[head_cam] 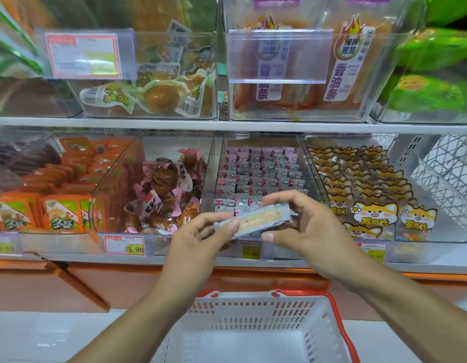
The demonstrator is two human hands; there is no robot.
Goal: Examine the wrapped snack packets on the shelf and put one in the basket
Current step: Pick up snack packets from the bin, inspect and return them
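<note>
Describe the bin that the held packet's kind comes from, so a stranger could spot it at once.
On the lower shelf, find the clear bin third from the left, just behind the hands. It holds neat rows of small grey and pink packets, unlike the loose brown snacks to its left and the cartoon fox packets to its right.

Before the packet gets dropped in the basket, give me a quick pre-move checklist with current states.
1. Packet held: ok, left hand and right hand pinch its ends.
2. Packet clear of the bin: ok, held in front of it.
3. Basket below hands: ok.
4. Basket floor free: ok where visible.
5. Wrapper intact: cannot tell.
6. Red handle out of the drop path: ok.
</note>
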